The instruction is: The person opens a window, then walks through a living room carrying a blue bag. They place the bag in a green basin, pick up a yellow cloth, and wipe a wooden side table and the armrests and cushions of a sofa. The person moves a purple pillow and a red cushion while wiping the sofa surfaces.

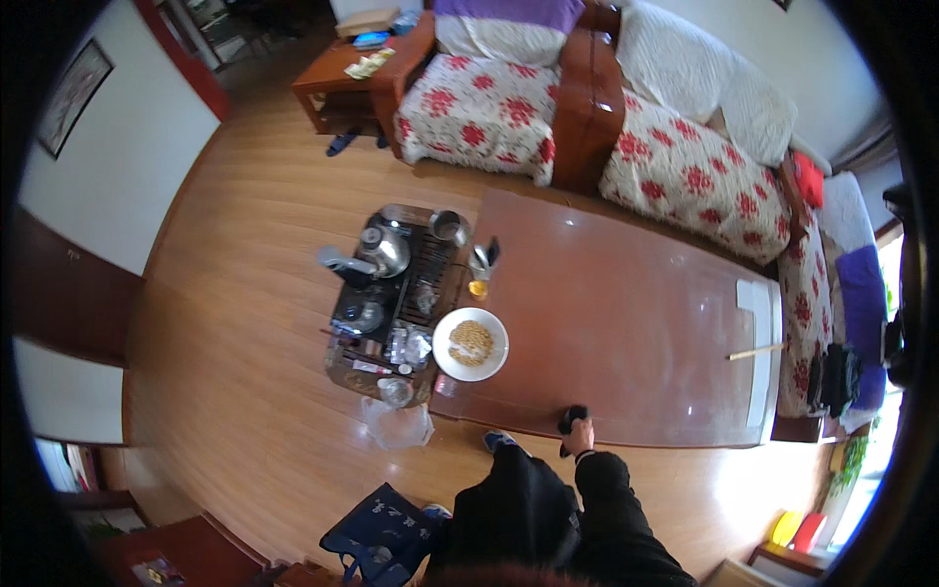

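Note:
My right hand (pixel 580 436) is closed around a black object (pixel 573 418) at the near edge of the brown table (pixel 587 293); what the object is cannot be told. My left hand is out of view. On the table's left part stands a white bowl (pixel 443 352) with small tan pieces (pixel 471 342) in it, perhaps beans or nuts. Above it are a small yellow-topped container (pixel 478 289) and a metal item. Left of the bowl, a tea tray holds a steel kettle (pixel 392 253), a glass pot (pixel 364 315) and clear plastic packets (pixel 409 345).
A clear plastic bag (pixel 400 425) hangs at the tea tray's near corner. A dark blue tote bag (pixel 385 536) is on the floor by my feet. A wooden stick (pixel 752 352) crosses the table's right end. Sofas with floral covers (pixel 689 176) line the far side.

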Tool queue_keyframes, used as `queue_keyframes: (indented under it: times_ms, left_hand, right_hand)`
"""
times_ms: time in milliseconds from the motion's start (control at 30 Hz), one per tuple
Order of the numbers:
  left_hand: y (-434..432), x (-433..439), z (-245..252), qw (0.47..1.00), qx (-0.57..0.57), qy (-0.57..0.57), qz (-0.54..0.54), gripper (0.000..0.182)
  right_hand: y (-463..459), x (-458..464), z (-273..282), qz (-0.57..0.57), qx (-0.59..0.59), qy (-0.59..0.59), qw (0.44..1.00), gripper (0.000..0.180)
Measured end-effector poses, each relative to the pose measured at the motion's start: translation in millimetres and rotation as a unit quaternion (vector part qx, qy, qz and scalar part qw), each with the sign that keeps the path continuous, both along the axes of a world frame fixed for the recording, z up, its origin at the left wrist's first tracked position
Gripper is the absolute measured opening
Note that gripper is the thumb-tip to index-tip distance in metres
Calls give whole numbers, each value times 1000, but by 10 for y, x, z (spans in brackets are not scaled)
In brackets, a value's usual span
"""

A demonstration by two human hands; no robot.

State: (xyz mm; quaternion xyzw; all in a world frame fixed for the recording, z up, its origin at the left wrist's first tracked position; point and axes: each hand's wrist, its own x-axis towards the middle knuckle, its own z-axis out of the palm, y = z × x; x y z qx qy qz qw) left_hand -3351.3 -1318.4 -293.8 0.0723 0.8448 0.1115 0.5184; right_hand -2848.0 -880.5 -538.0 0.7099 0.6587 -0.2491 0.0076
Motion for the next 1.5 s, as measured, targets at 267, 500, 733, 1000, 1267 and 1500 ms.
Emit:
queue_keyframes:
  times_ms: [267,500,733,1000,1267,1500]
  left_hand:
    - [-2189,-603,-712,985,134,-5,112,35]
    - [-3358,-1216,-874,836,305,-99,444,21]
    - [-3630,-2042,-912,911,122,16,393,26]
    - [-3267,-3561,-277,926,85,49,364,29]
    - [-2350,-5256,-136,943,82,46,318,32]
    - [-871,-6870,-848,974,67,22,215,35]
  right_hand:
    - [-1489,-1063,1029,15,-152,45,987,34]
    - [-2436,-2210,818,540,-163,231,793,30]
    - [-2499,-3245,997,475,-284,-8,833,45]
    - [-1973,-4718,-509,539,33,136,830,36]
    - [-1424,-7266,-6,495,-101,127,853,32]
    - [-623,-8083,811,399,-179,58,897,31]
